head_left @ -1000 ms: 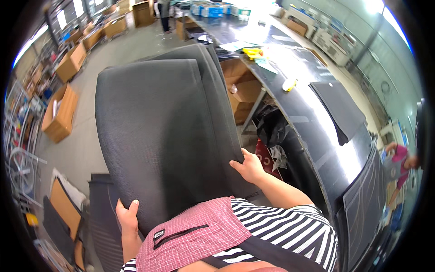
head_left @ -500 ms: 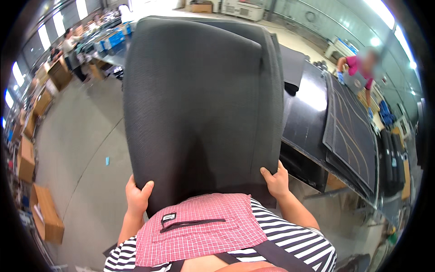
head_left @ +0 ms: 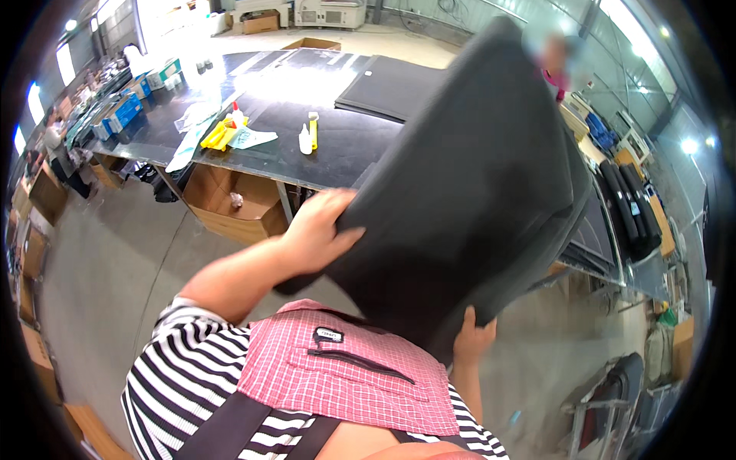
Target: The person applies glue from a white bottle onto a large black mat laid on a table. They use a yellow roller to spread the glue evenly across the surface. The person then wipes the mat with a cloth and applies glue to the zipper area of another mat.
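A large, flexible black mat (head_left: pixel 475 184) with a fine surface texture hangs tilted before me, folded over or doubled along its right side. My left hand (head_left: pixel 318 230) grips its left edge, thumb on the near face and fingers partly hidden behind. Down at the lower right corner, my right hand (head_left: pixel 473 337) is closed on the mat with the thumb pointing up. The mat covers part of the dark worktable (head_left: pixel 268 100) beyond it. Whether it is one sheet or a small stack, I cannot tell.
Flat black mats (head_left: pixel 395 86) lie on the table, near a white bottle (head_left: pixel 305 140), a yellow-handled tool (head_left: pixel 313 130) and yellow cloth-like items (head_left: pixel 221 135). An open carton (head_left: pixel 230 207) sits beneath. A co-worker (head_left: pixel 556 69) stands behind the mat; a metal-framed chair (head_left: pixel 609 406) is at lower right.
The mat has swung right and tilted from upright in front of me. My left hand has risen along with its edge, and my view has turned, bringing more of the table into sight.
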A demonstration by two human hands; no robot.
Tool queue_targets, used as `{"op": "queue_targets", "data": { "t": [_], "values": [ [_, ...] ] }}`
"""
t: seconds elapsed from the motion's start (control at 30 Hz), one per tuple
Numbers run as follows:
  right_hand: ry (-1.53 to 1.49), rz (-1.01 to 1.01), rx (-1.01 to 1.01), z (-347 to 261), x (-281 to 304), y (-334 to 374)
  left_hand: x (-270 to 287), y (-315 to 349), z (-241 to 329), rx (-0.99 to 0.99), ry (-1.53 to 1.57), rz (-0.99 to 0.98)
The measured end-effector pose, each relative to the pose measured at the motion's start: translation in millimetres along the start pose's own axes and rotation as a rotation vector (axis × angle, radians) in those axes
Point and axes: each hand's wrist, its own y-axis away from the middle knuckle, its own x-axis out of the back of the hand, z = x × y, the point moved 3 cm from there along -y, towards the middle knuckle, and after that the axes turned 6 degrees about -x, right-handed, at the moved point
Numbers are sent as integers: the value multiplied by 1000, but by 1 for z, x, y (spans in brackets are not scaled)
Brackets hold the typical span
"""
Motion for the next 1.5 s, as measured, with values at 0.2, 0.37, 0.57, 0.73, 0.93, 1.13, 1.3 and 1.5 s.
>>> {"op": "queue_targets", "data": {
  "t": [0.2,0.37,0.57,0.73,0.93,1.13,1.3,1.5],
  "values": [
    [-50,204,110,-3,-117,-48,-1,-203,-55,-434,-322,-113],
    [-696,-268,-494,24,-206,-93,-71,-317,-61,-516,-385,-264],
    [-1331,-661,-586,-37,-308,-185,-144,-439,-123,-422,-421,-329],
    [-1336,-881,-702,4,-397,-271,-238,-470,-152,-59,-646,-398],
    [-1242,-1387,-700,36,-403,-297,-326,-330,-218,39,-284,-37],
    [-830,-1815,-678,58,-383,-307,-271,-85,-258,973,133,615],
    [-585,-1110,-355,81,-288,-386,-325,-39,-215,1279,633,477],
    [49,-115,-103,232,-98,-518,-368,-6,-226,1442,868,-395]
  ]
}}
